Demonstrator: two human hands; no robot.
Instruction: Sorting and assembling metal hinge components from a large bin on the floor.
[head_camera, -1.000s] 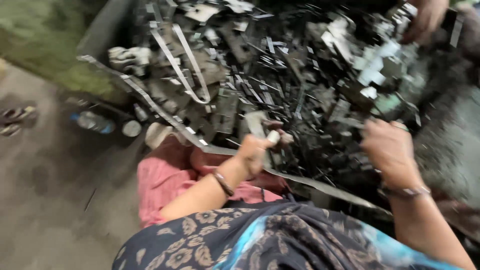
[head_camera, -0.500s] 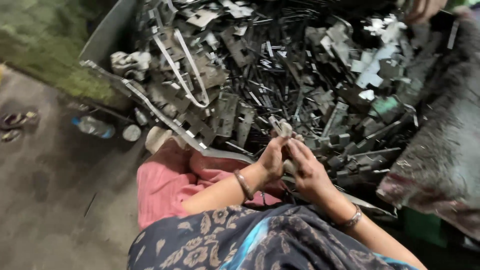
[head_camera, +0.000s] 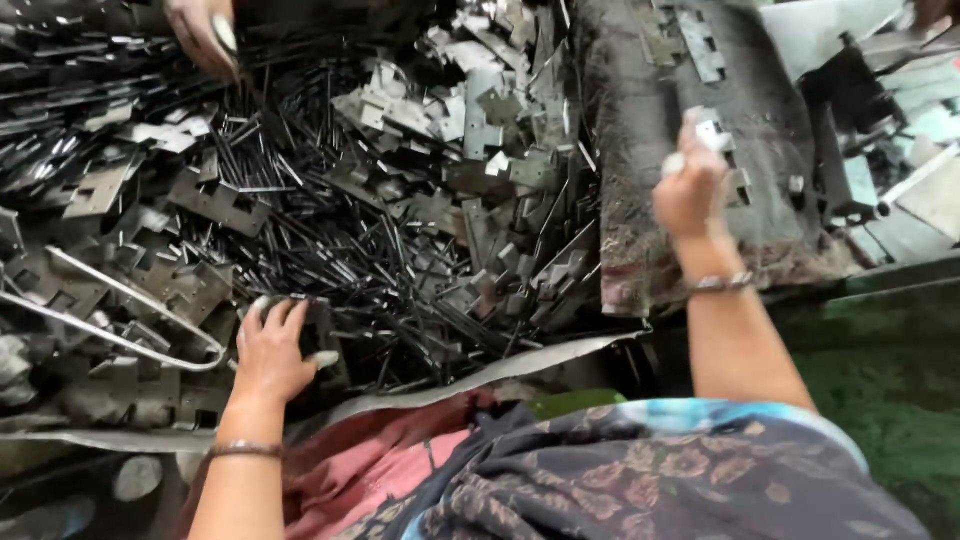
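Note:
A big heap of dark metal hinge plates and thin rods (head_camera: 380, 200) fills the tray in front of me. My left hand (head_camera: 270, 350) rests palm down on the heap near its front edge, fingers curled over a dark plate (head_camera: 312, 312). My right hand (head_camera: 690, 185) is raised to the right over a dark fabric mat (head_camera: 640, 230), pinching a small pale hinge piece (head_camera: 708, 130) between its fingers. Both wrists wear bangles.
Another person's hand (head_camera: 205, 35) reaches into the heap at the top left. Several finished hinges (head_camera: 700, 50) lie on the mat's far end. A bent metal rim (head_camera: 480, 375) borders the heap near my lap. Machine parts (head_camera: 850, 110) stand at the far right.
The view swung to the right. My two hands, together at the heap's front edge half a second ago, have parted: the right went up to the mat with a piece, the left stayed on the heap.

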